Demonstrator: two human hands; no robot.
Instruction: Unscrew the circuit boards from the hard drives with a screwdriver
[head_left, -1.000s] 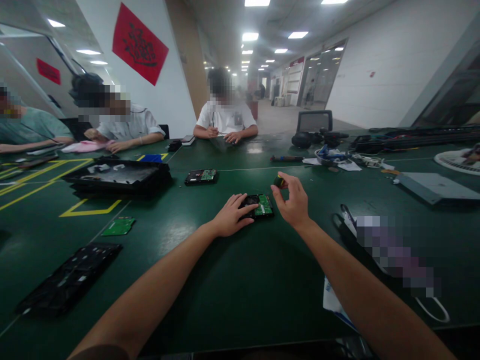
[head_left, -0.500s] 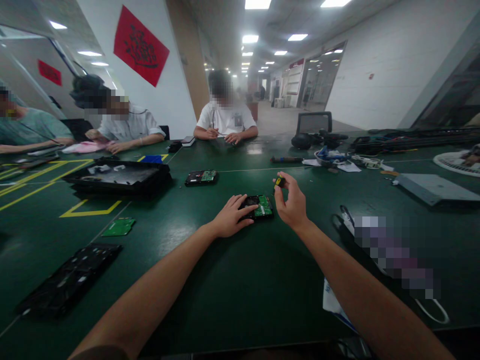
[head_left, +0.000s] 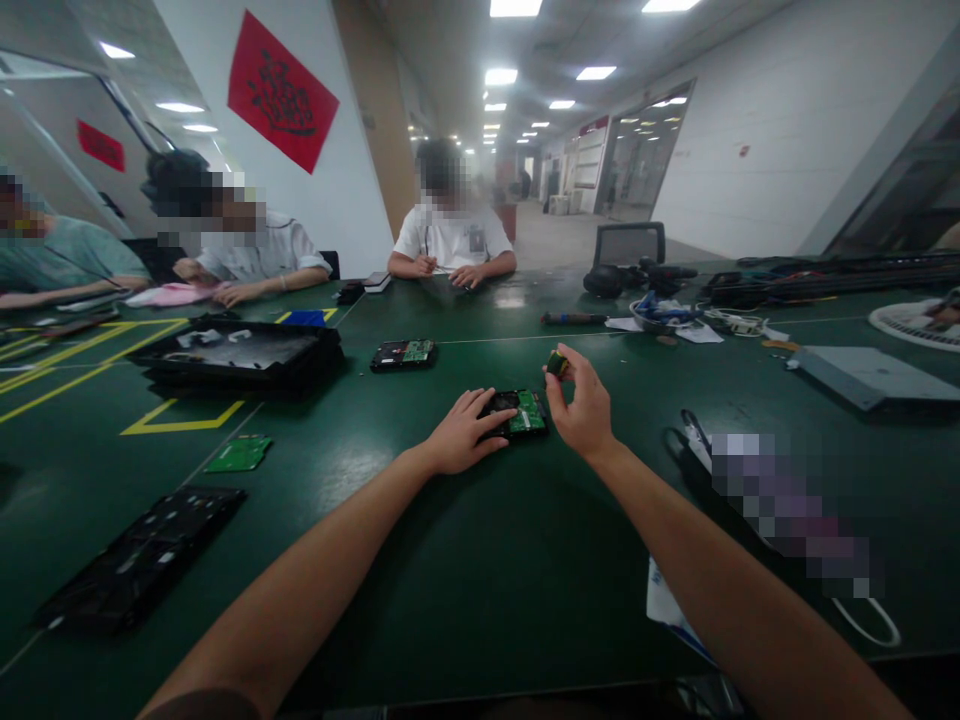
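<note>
A hard drive (head_left: 529, 412) lies on the green table in front of me, its green circuit board facing up. My left hand (head_left: 471, 432) holds it from the left, fingers across its top and thumb along the near edge, covering its left part. Just right of the drive and a little above it, my right hand (head_left: 582, 400) is closed in a pinch around a small screwdriver (head_left: 556, 364) with a black and yellow handle. Its shaft and tip are too small to make out. Farther off to the left lies a second hard drive (head_left: 403, 354).
To the left are a black tray (head_left: 236, 350), a loose green circuit board (head_left: 238, 453) and a long black part (head_left: 142, 560). A grey metal box (head_left: 874, 378) and a pouch-like item (head_left: 795, 515) lie on the right. A person (head_left: 454, 235) sits opposite; others sit left.
The screwdriver handle has turned a little between my right fingers, showing less yellow. My right hand has shifted very slightly left. The left hand and the drive stay put.
</note>
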